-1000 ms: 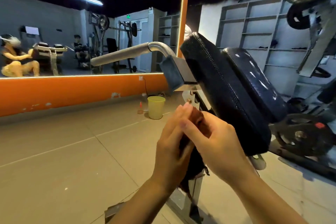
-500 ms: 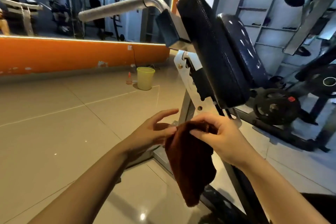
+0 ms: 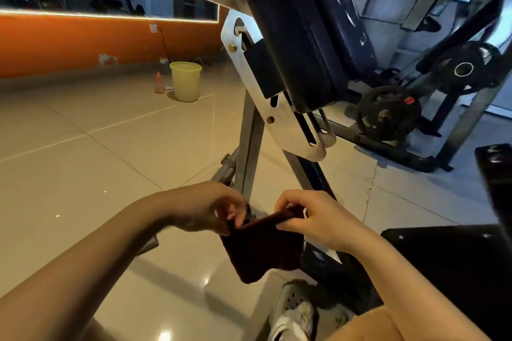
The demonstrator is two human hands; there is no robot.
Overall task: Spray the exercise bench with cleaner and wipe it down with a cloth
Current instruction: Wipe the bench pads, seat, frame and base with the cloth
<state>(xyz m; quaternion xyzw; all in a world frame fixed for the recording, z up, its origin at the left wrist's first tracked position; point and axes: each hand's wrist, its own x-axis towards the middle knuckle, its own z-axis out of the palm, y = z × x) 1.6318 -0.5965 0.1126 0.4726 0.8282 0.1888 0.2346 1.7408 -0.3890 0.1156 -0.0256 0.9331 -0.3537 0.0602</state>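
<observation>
The dark red cloth (image 3: 263, 249) hangs low in front of the person, just above the floor. Both hands hold its top edge. The left hand (image 3: 206, 209) pinches the left corner with bent fingers and thumb. The right hand (image 3: 313, 219) pinches the right corner the same way. The rest of the cloth droops down between them.

Just behind the hands stands the grey metal leg (image 3: 250, 147) of the exercise bench. Its black pad (image 3: 299, 30) leans up high above them. A white shoe (image 3: 293, 313) sits under the cloth. Farther off, a yellow bucket (image 3: 185, 81) stands on the tan floor (image 3: 83, 169) near the orange wall (image 3: 69, 39). Black weight plates (image 3: 388, 113) rest on the right.
</observation>
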